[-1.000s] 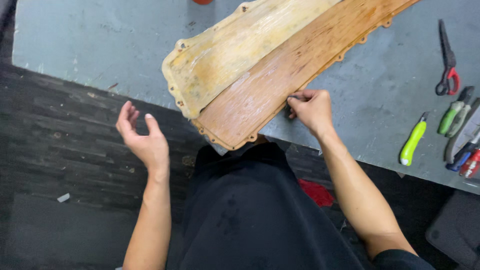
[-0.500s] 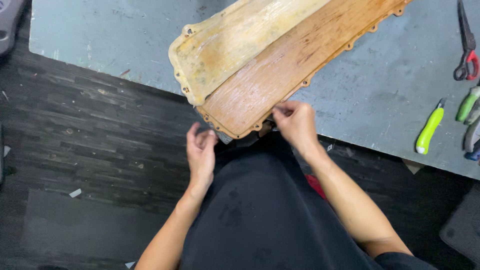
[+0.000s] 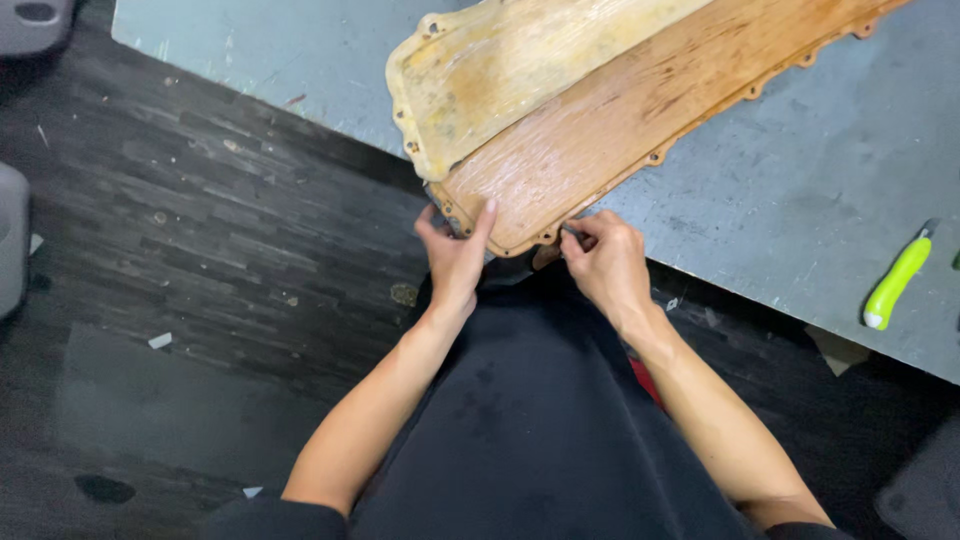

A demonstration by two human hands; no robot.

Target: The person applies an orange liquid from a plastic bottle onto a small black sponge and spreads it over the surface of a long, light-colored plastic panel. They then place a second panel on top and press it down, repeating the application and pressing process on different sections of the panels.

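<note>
- Orange-brown panel (image 3: 620,130): near table (image 3: 820,190) edge, overhanging, beside pale yellow panel (image 3: 510,70).
- Left hand (image 3: 455,258): thumb and fingers clasping panel's near corner.
- Right hand (image 3: 605,262): fingertips pinched at panel's rim.
- Green-handled knife (image 3: 897,275): far right, on table.

The left hand (image 3: 455,255), raised open and well clear of the table (image 3: 800,190) a second ago, has come in to take the near corner of the orange-brown panel (image 3: 600,140), while the right hand (image 3: 605,262) has slid along its edge toward that same corner.
</note>
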